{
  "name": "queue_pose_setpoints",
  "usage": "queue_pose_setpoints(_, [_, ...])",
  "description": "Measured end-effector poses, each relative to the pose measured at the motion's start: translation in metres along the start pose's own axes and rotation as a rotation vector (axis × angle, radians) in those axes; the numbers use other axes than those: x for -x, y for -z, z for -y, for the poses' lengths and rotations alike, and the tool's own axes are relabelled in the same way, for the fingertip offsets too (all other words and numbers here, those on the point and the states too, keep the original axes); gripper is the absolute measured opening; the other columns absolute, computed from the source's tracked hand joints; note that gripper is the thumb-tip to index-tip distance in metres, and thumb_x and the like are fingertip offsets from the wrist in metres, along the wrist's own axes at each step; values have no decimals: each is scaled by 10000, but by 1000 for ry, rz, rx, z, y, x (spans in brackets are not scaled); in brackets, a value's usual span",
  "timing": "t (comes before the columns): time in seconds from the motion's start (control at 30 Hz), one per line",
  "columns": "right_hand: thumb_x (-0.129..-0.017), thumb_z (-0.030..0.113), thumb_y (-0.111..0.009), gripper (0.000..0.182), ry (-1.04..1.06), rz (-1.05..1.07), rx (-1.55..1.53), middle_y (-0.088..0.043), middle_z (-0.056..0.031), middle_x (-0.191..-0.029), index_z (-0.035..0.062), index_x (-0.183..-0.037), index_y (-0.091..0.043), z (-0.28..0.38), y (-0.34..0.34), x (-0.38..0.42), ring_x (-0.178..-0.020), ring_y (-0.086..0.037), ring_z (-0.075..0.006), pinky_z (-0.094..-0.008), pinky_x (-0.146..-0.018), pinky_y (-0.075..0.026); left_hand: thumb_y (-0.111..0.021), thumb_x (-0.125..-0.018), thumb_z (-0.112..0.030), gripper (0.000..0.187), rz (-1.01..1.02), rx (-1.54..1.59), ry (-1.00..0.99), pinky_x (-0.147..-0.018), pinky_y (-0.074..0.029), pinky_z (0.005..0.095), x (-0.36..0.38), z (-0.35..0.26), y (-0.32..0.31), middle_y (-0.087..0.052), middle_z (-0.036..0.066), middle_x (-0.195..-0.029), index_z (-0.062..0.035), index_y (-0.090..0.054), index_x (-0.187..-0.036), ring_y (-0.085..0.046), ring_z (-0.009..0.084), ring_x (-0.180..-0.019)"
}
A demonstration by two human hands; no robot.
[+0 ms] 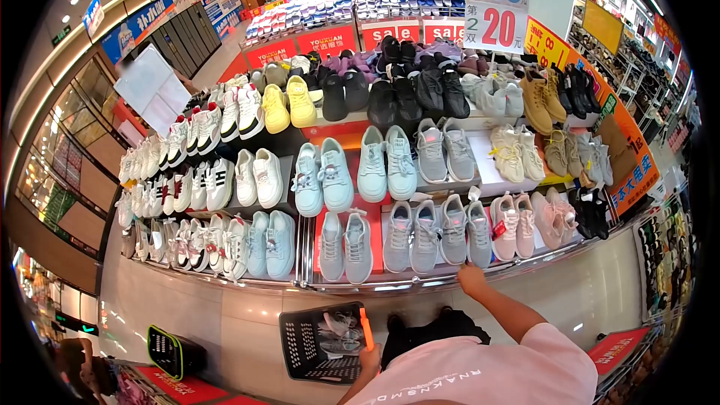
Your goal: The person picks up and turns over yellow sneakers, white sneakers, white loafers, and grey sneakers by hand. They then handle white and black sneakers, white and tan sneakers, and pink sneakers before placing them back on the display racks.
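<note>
At the left, my left hand [370, 360] is closed around the orange handle [366, 328] of a black shopping basket [300, 345]. Inside the basket lies a pair of greyish shoes [341, 330], partly in clear wrapping. My right hand [472, 280] reaches to the front edge of the lowest display row, its fingers curled at the toe of a grey sneaker [480, 236]. The fingertips are small and partly hidden there. The sneaker's grey mate [453, 231] stands just left of it. Pink sneakers [504, 226] are on its right.
A tiered shoe rack with a metal front rail [360, 287] spans ahead, with light blue sneakers [387, 163] above. A price sign [496, 4] stands over it. Another black basket [174, 352] with a green rim sits on the floor [232, 315]. More shoes [664, 255] line the right side.
</note>
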State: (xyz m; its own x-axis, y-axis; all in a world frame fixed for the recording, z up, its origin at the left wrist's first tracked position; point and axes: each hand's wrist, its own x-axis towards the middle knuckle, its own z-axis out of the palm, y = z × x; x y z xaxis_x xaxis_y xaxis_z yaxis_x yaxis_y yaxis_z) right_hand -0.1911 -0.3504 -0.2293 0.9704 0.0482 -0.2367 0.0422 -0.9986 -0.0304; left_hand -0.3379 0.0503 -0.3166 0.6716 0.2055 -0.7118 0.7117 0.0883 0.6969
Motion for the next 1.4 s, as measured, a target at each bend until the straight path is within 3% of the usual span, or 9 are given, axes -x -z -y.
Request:
queue_pose_setpoints(0.1, [-801, 305, -687, 232, 43, -83, -44, -680, -143, -894, 78, -770, -727, -4, -5, 1, -956, -632, -329, -463, -711, -537, -680, -791, -240, 285, -89, -123, -45, -454, -413, 361, -20, 18, -4, -545, 59, -542, 5, -587, -679, -536, 192, -452])
queue_pose_setpoints(0.23, [-811, 329, -679, 266, 46, -118, -41, -675, -125, -913, 70, -783, -728, -12, -27, -4, -941, -633, -322, -466, -706, -536, -641, -813, -284, 355, -284, -414, -199, -586, -474, 399, -5, 8, -17, -596, 83, -589, 23, -594, -641, -609, 243, -588])
queue_pose_setpoints(0.33, [-805, 317, -677, 250, 70, -171, -54, -672, -115, -907, 74, -776, -729, -11, -22, -2, -914, -635, -304, -449, -685, -540, -693, -807, -284, 327, -104, -239, 59, -627, -491, 366, 34, -33, -31, -607, 81, -668, 16, -579, -744, -616, 223, -656])
queue_pose_setpoints(0.5, [-701, 112, -635, 111, 129, -334, -119, -664, -132, -807, 53, -743, -720, -12, -9, 12, -859, -643, -292, -401, -631, -547, -706, -805, -281, 325, -153, -303, -206, -627, -490, 352, 31, -39, -57, -605, 80, -694, 14, -571, -783, -612, 211, -665])
queue_pose_setpoints(0.93, [-744, 220, -671, 155, 39, -323, -485, -653, -93, -806, 67, -764, -669, -27, -8, 23, -903, -615, -298, -428, -684, -529, -741, -798, -275, 353, -279, -732, -664, -627, -488, 315, 47, -47, -90, -602, 77, -760, 9, -550, -886, -602, 178, -690])
queue_pose_setpoints(1.03, [-785, 228, -658, 182, -17, -314, -767, -649, -110, -818, 50, -815, -680, -31, -3, 15, -906, -609, -340, -450, -718, -517, -763, -789, -251, 422, -188, -683, -581, -719, -474, 332, 70, -105, -118, -577, 118, -958, 15, -521, -1010, -571, 202, -818])
queue_pose_setpoints(1.23, [-786, 255, -695, 569, -237, -733, -746, -533, -217, -1186, 19, -1267, -504, -65, 77, -2, -1114, -495, -408, -446, -970, -412, -761, -747, -247, 570, -325, -889, -1233, -921, -381, 486, 38, -200, -168, -530, 230, -1084, 38, -506, -1170, -497, 395, -1032])
queue_pose_setpoints(1.37, [-757, 275, -737, 796, -432, -773, -624, -407, -268, -1348, 2, -1401, -358, -59, 81, -35, -1233, -410, -428, -464, -1047, -348, -768, -730, -337, 716, -293, -827, -1230, -1003, -346, 524, 16, -264, -224, -468, 248, -1282, -6, -463, -1288, -418, 405, -1223])
queue_pose_setpoints(1.4, [-761, 279, -735, 818, -417, -724, -792, -393, -274, -1361, -9, -1412, -333, -57, 77, -44, -1254, -390, -431, -466, -1058, -337, -757, -731, -376, 731, -307, -893, -1274, -1022, -315, 549, 12, -278, -239, -454, 232, -1316, -32, -464, -1305, -390, 397, -1260])
